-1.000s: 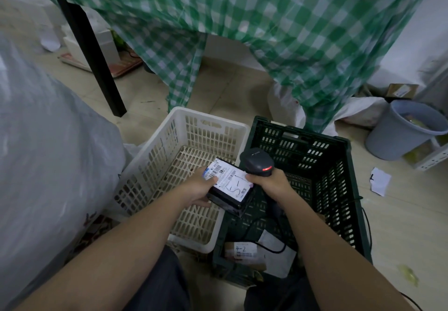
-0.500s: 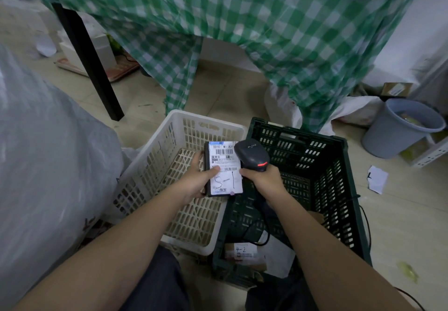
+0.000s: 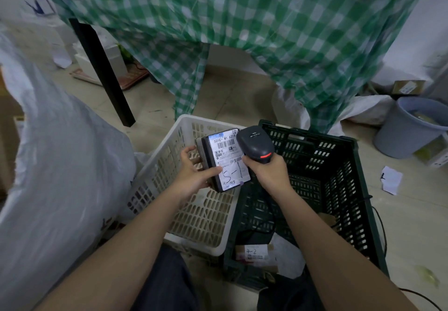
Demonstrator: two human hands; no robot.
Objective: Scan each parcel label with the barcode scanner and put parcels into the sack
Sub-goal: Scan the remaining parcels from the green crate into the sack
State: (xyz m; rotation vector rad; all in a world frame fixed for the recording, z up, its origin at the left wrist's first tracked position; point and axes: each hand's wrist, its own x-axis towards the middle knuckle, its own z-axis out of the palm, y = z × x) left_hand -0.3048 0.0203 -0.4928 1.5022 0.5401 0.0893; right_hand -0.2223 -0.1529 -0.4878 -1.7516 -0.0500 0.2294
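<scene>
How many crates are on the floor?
2. The white crate sits on the left, under the left hand. The dark green crate stands right beside it, under the right hand. The big sack may hide others.

Beige tiled floor, green gingham tablecloth (draped low), black table leg, dim light

Green checked cloth draped over a black-legged table, white basket beside dark green crate, grey bucket at right
</scene>
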